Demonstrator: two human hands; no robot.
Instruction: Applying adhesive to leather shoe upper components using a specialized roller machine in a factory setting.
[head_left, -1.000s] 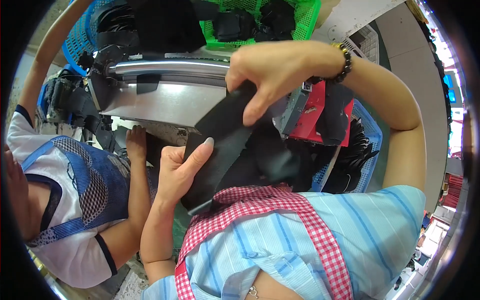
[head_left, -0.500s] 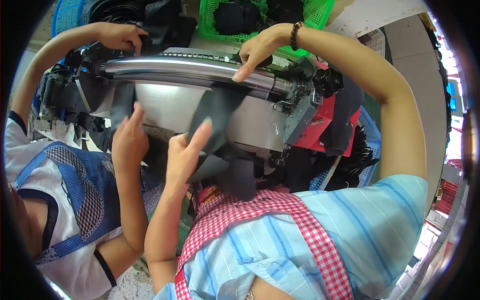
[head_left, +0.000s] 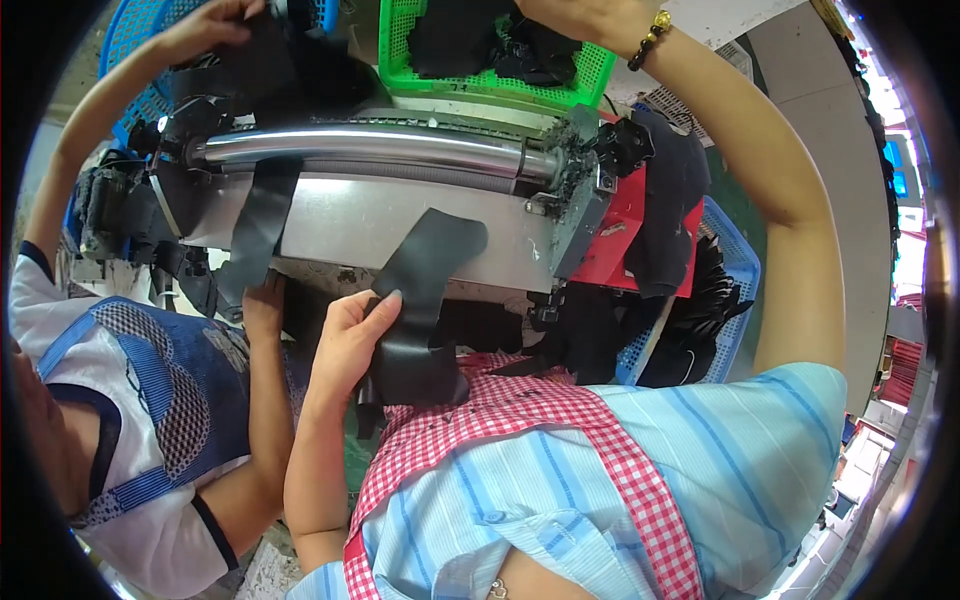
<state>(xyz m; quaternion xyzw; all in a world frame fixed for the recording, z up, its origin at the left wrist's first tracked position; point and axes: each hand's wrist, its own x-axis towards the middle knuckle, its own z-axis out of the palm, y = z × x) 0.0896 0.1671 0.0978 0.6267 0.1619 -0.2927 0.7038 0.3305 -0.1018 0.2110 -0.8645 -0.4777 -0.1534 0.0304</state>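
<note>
My left hand [head_left: 355,338] is closed on a black, leather-like cut piece [head_left: 428,262], thumb on top. Its wide upper end lies over the flat metal plate [head_left: 335,225], short of the shiny roller [head_left: 380,142]; its lower part hangs at my apron with other dark pieces. My right hand [head_left: 590,18] reaches past the machine above the green basket [head_left: 490,90]; the upper picture edge cuts off its fingers. A co-worker's near hand [head_left: 264,303] is at the lower end of a black strip [head_left: 268,210] that reaches up to the roller.
The co-worker's other hand [head_left: 215,28] is at dark sheets [head_left: 265,65] behind the roller, beside a blue basket [head_left: 125,90]. At the machine's right end are a dark knob [head_left: 630,145] and a red part [head_left: 615,245]. A second blue basket [head_left: 740,265] holds black pieces.
My right hand has left the roller and moved up toward the green basket. The piece in my left hand has come away from the roller. The co-worker's far hand has risen, the near one dropped.
</note>
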